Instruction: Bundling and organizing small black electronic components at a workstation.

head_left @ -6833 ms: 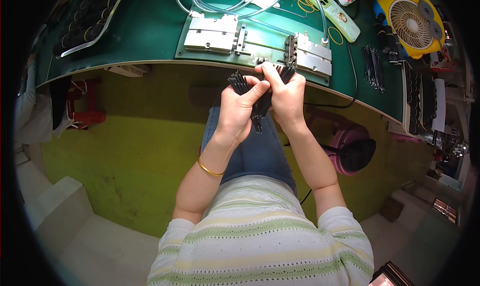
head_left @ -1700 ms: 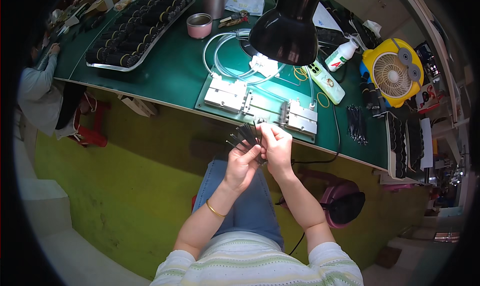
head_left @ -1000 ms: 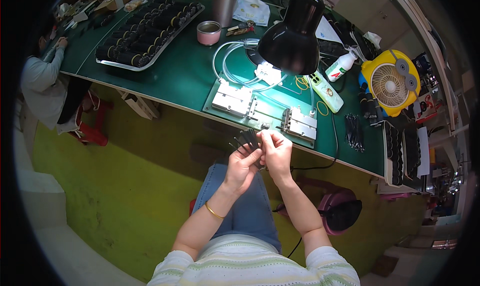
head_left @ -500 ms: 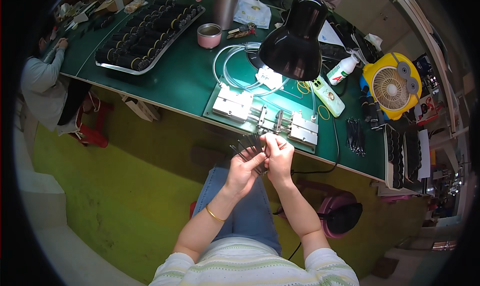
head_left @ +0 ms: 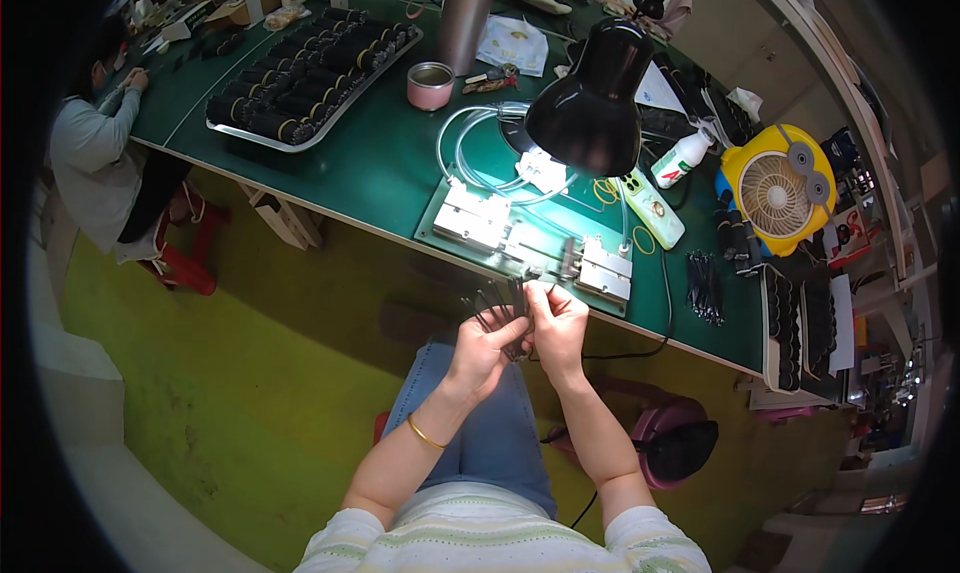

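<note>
In front of the bench edge, above my lap, my left hand [head_left: 482, 351] is closed around a bundle of thin black strips [head_left: 493, 306], their ends fanning up and to the left. My right hand [head_left: 557, 323] pinches close against the bundle's right side; what lies between its fingertips is too small to make out. Just beyond both hands sits a metal fixture [head_left: 470, 216] on a flat plate, with a silver block at each end and slim rods and clamp pieces between. Its middle parts are blurred and glare-lit.
A black lamp [head_left: 590, 103] leans over the fixture, with clear tubing [head_left: 455, 143] behind. To the right are a phone [head_left: 652, 211], a white bottle [head_left: 685, 158], a yellow fan [head_left: 778, 191] and more thin black strips [head_left: 705, 288]. A loaded tray [head_left: 320, 141] and a seated co-worker [head_left: 95, 163] are at left.
The view has shifted slightly. The fixture's middle clamp pieces now stand farther apart and look blurred. My hands stay together at the bundle, my right fingertips slightly changed in position.
</note>
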`<state>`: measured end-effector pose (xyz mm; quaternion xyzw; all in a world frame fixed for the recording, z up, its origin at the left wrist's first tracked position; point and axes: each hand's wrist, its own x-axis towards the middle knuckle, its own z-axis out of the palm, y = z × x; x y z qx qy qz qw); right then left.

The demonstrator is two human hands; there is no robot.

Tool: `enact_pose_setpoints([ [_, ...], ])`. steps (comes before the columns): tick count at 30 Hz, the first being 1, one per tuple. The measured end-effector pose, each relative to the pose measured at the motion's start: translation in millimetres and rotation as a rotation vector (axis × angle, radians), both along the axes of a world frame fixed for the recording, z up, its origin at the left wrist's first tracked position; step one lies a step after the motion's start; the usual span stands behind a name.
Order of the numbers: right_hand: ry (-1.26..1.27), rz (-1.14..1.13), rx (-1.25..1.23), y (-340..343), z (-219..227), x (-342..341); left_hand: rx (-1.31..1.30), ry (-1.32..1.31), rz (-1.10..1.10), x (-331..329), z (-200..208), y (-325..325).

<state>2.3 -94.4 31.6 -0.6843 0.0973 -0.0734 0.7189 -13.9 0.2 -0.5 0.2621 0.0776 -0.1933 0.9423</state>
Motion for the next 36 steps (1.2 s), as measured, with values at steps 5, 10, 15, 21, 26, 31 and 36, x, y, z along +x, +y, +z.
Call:
enact_pose_setpoints([
  [5, 0.087, -0.025, 0.037, -3, 1, 4, -0.024, 0.058, 0.001, 1, -2, -3],
  [10, 0.114, -0.033, 0.087, -3, 3, 7, -0.003, 0.058, 0.007, 4, 2, -4],
  [15, 0.156, -0.045, 0.148, -5, 3, 8, -0.022, 0.064, 0.019, 5, 1, -6],
  [21, 0.118, -0.076, 0.149, -3, -5, 9, 0.015, 0.052, -0.015, 7, 6, -3],
  [26, 0.057, -0.034, 0.086, -2, -1, 3, 0.013, 0.035, -0.053, 5, 4, 4],
  [31, 0.061, -0.021, 0.023, 3, 4, 1, 0.037, 0.002, -0.043, 5, 1, 6],
  [36, 0.059, -0.068, 0.042, 2, -2, 4, 0.043, 0.047, -0.019, 6, 1, 3],
])
